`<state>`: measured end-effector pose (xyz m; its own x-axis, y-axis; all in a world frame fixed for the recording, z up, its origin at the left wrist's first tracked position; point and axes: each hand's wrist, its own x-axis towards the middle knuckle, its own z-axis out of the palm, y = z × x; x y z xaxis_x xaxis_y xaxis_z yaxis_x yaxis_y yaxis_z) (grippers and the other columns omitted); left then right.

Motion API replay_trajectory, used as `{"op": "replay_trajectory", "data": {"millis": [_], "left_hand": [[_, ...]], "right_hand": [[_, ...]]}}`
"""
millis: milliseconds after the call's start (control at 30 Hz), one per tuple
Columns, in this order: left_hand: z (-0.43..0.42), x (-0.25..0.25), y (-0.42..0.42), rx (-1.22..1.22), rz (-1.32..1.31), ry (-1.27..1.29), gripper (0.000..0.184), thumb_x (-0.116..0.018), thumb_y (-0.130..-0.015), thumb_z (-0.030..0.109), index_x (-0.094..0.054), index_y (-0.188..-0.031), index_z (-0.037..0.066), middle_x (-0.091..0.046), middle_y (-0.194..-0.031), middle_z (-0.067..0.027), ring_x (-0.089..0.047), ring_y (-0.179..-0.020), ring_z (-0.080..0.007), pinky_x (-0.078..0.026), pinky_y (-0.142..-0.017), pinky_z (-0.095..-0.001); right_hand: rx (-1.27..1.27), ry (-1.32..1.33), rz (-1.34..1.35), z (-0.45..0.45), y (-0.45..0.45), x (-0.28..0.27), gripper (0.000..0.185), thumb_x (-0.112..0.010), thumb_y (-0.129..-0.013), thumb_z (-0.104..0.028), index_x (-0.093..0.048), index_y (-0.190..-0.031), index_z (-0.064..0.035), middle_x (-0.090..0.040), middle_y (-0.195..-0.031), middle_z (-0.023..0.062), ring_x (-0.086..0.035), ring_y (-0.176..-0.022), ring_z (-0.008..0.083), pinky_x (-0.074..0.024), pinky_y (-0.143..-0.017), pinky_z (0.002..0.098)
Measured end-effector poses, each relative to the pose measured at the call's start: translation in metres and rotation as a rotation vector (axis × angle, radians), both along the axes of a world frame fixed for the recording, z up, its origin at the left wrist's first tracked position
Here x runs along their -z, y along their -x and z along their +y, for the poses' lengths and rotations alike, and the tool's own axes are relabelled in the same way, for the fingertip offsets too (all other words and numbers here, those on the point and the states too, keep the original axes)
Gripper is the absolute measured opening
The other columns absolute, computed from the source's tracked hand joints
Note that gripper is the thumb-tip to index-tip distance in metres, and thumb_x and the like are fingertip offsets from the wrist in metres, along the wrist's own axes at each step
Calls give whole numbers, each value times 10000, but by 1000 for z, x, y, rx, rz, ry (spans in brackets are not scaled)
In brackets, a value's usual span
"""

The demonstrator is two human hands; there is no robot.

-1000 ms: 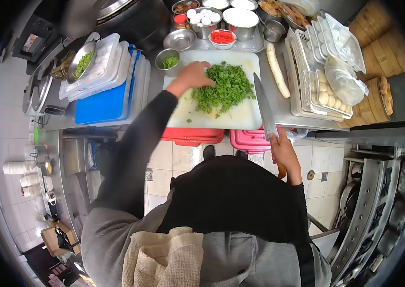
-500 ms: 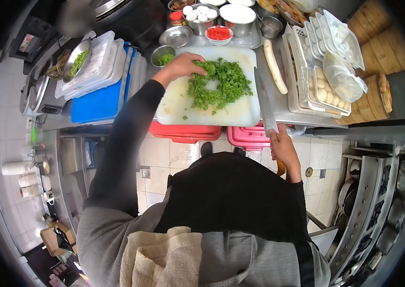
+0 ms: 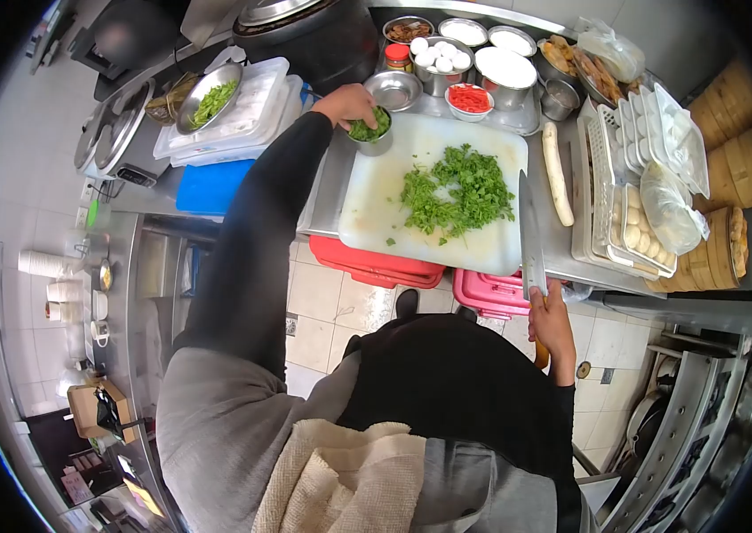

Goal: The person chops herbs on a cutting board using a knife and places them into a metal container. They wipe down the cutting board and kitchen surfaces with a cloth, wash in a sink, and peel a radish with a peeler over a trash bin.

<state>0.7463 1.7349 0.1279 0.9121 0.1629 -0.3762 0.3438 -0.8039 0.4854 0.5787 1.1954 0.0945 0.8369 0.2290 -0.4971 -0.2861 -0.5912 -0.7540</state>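
My left hand (image 3: 349, 106) is closed on the rim of a small metal bowl (image 3: 374, 146), its fingers over the chopped greens (image 3: 363, 131) inside. The bowl overlaps the upper left corner of the white cutting board (image 3: 367, 218); whether it touches the board I cannot tell. A loose pile of leafy green herbs (image 3: 460, 191) covers the board's middle, with a few scraps around it. Beside the board's right edge, my right hand (image 3: 553, 324) grips a large knife (image 3: 531, 240) by its handle, blade pointing away from me.
A long pale roll (image 3: 557, 173) lies right of the board. Behind are an empty metal bowl (image 3: 393, 91), a pot of eggs (image 3: 442, 58) and a bowl of red strips (image 3: 468, 99). White baskets (image 3: 602, 178) stand right, stacked plastic boxes (image 3: 260, 111) left.
My left hand has left the herb pile and taken hold of the small bowl, which has shifted right over the board's corner. The knife stays in my right hand. The view has shifted.
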Motion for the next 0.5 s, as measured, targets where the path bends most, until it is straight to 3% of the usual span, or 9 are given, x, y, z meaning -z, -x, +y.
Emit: {"op": "replay_trajectory", "data": {"millis": [167, 267, 333, 400, 467, 500], "left_hand": [[-16, -13, -3, 0, 31, -38, 471, -877, -639, 213, -743, -1046, 18, -733, -947, -139, -731, -824, -236, -620, -602, -350], [-12, -6, -10, 8, 104, -106, 370, -815, -710, 223, -757, -1017, 23, -747, -953, -168, -744, -872, -290, -616, -671, -386], [7, 24, -19, 331, -82, -533, 263, -718, -783, 224, -774, -967, 46, -747, -982, -199, -740, -925, -332, -595, -768, -422], [-3, 19, -10, 260, -120, -519, 248, -684, -798, 217, -775, -950, 44, -742, -977, -209, -733, -928, -347, -581, -807, -431], [-42, 4, 0, 199, -259, -423, 244, -657, -817, 223, -770, -919, 34, -737, -939, -211, -726, -914, -364, -570, -837, -434], [-59, -3, 6, 222, -357, -336, 249, -663, -820, 236, -766, -905, 26, -738, -907, -204, -726, -897, -365, -572, -828, -428]], "right_hand": [[27, -17, -52, 3, 6, -13, 335, -479, -1050, -227, -433, -1316, -28, -598, -689, 113, -569, -497, 192, -461, -430, 338], [25, 8, -16, 1, 5, -15, 307, -481, -1047, -227, -451, -1269, -18, -618, -724, 138, -586, -518, 214, -476, -452, 354], [30, 21, 18, 0, 3, -9, 299, -484, -1044, -228, -458, -1243, -7, -624, -740, 156, -598, -529, 234, -488, -469, 369], [-46, 97, -146, -12, -3, 28, 360, -496, -1036, -261, -397, -1286, -22, -560, -610, 107, -559, -440, 220, -453, -401, 367], [-228, 210, -504, -30, -9, 77, 350, -503, -1019, -246, -406, -1244, 5, -644, -694, 232, -635, -520, 337, -510, -472, 440], [-185, 222, -441, -19, -9, 62, 331, -495, -1018, -234, -412, -1212, 21, -653, -724, 265, -645, -544, 369, -525, -504, 464]]}}
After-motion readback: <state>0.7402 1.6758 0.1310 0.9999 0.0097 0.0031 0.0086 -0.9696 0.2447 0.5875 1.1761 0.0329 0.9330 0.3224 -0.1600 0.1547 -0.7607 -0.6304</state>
